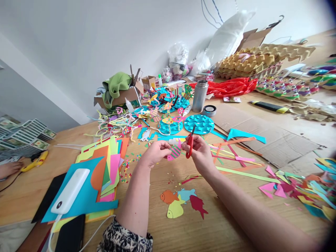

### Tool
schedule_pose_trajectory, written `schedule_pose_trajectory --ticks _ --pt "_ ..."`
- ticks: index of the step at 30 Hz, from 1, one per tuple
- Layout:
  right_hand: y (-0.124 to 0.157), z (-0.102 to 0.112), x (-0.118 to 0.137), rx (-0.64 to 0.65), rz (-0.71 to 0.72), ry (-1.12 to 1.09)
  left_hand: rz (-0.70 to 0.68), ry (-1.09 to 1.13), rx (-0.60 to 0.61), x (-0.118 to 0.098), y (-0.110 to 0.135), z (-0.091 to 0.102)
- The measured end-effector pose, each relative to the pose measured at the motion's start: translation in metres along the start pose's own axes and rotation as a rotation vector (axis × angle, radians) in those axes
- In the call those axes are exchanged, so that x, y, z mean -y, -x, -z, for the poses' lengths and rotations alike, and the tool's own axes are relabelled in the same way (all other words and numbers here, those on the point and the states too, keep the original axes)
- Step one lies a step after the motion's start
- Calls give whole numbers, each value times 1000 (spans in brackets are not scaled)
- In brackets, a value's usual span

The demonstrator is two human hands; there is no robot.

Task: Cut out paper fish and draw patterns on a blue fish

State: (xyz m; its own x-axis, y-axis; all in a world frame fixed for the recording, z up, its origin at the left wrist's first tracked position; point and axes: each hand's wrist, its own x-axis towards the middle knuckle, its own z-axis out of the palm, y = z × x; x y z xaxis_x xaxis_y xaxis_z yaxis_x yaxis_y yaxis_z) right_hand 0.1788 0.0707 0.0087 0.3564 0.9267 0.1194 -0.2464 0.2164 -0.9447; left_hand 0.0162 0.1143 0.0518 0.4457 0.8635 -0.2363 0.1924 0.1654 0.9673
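Observation:
Between the fingertips of my left hand is a pink paper fish with green stripes, held above the table. My right hand is closed around red-handled scissors, whose dark blades point up and away from me. The fingers of my right hand come close to the fish's tail; whether they touch it I cannot tell. On the wood nearer to me lie a yellow paper fish, an orange one, a light blue one and a dark red one.
Coloured paper sheets with a white power bank lie at left. Paper strips and scraps spread to the right. Behind stand blue egg-tray discs, a metal bottle and a tape roll. Another person's hand is at far left.

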Motion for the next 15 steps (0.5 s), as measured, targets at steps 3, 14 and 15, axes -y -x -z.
schedule_pose_trajectory --ticks 3,14,15 --pt "0 -1 -1 28 -12 -7 5 107 -79 -1 -1 4" --pt "1 -2 -1 2 -5 -55 39 460 -80 -6 -3 -7" --pt "1 -2 -1 -14 1 -60 56 500 -74 -6 -3 -9"
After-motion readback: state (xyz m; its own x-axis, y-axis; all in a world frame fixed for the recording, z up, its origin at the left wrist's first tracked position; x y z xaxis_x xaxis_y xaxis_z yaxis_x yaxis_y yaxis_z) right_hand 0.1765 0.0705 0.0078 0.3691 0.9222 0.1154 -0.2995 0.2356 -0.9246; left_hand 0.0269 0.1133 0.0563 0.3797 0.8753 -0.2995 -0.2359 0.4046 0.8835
